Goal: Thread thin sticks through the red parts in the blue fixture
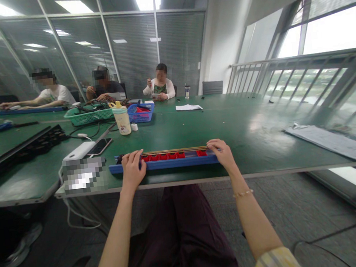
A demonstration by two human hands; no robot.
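Room: glass partition (185,55) beyond the blue channel (175,164); railing (255,75) far to its right.
Table (262,141): green top; supports the blue channel near the front edge.
Bottle (122,120): upright, behind the blue channel's left part.
Red pieces (163,157): inside the blue channel, in a row; the rightmost stands apart.
Gold strip (173,150): thin, along the blue channel's far side.
Strip hazard: uneven lifting or pushing at one end could bow the strip or spring it off.
Channel hazard: off-centre pressure could tilt the blue channel and displace the red pieces.
Left hand (132,168): grip partly open, astride the blue channel's left part; firmness cannot be told.
Right hand (221,152): grip nearly closed, apparently pinching the strip at the blue channel's right end.
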